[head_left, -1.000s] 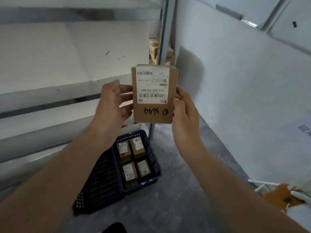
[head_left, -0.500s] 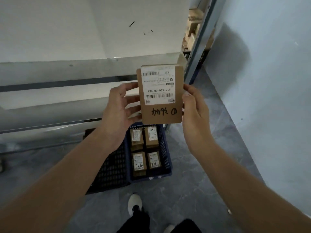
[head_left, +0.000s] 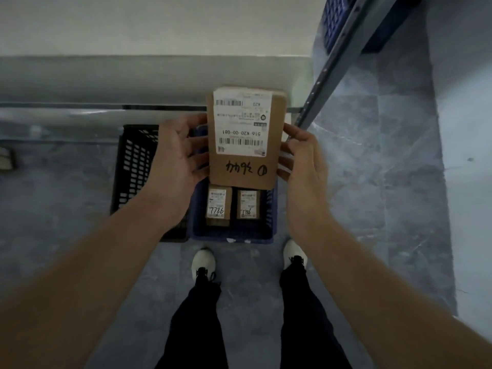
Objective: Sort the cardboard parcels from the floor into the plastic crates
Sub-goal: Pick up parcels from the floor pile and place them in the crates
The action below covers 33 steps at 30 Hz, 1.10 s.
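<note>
A brown cardboard parcel (head_left: 245, 137) with a white shipping label and black handwriting is held flat between my left hand (head_left: 177, 158) and my right hand (head_left: 300, 155). Each hand grips one long edge. The parcel hovers above a blue plastic crate (head_left: 231, 234) on the floor. Two small labelled parcels (head_left: 217, 207) show in the crate's near half; its far half is hidden by the held parcel. A black plastic crate (head_left: 134, 169) stands against the blue one on its left, partly covered by my left forearm.
A grey metal shelf upright (head_left: 323, 75) slants down at the right of the crates, with low shelf rails (head_left: 80, 107) behind them. Another blue crate (head_left: 335, 20) sits at the top right. My two feet in white shoes (head_left: 203, 262) stand just before the blue crate on grey floor.
The view has tilted down from the shelving to the floor. Both hands have lowered the parcel so it now sits over the blue crate, and my legs and shoes have come into view.
</note>
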Each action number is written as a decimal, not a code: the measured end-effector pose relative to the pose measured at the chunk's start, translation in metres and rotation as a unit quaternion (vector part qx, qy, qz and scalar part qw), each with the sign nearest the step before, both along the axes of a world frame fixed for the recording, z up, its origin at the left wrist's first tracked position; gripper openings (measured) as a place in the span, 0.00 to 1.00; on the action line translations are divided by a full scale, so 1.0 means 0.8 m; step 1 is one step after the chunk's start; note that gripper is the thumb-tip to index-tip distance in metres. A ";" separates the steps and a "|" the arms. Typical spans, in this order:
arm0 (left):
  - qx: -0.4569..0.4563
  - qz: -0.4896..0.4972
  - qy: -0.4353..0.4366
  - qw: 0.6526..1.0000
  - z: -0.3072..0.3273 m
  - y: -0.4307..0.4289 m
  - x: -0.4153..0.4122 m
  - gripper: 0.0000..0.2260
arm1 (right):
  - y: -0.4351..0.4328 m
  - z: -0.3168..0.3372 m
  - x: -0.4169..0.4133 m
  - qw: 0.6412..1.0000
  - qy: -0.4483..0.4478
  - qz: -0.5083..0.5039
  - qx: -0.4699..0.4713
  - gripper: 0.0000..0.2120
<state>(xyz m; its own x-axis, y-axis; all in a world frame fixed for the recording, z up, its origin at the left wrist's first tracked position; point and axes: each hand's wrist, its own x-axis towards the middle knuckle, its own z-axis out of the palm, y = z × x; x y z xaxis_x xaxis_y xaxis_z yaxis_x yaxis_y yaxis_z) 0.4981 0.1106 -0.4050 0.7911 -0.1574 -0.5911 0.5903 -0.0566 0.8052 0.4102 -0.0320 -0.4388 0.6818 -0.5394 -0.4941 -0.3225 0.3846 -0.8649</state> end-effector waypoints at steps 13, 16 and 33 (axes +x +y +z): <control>0.088 0.024 0.136 0.987 -0.314 -0.018 -0.043 0.23 | -0.018 -0.318 -0.028 0.982 0.146 0.067 0.098 0.19; 0.090 0.024 0.162 0.982 -0.377 -0.005 -0.044 0.24 | -0.001 -0.384 -0.035 0.979 0.157 0.072 0.105 0.22; 0.113 -0.024 0.217 0.969 -0.592 0.029 -0.044 0.24 | 0.051 -0.563 -0.046 0.962 0.250 0.063 0.090 0.29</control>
<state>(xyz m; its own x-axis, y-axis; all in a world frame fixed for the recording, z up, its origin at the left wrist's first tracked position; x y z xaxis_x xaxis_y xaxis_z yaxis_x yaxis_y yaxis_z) 0.4627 0.1340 -0.8787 0.4552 -0.0153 -0.8903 0.8630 -0.2387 0.4453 0.3737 0.0090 -0.8894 0.3890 -0.3438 -0.8547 -0.7346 0.4441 -0.5130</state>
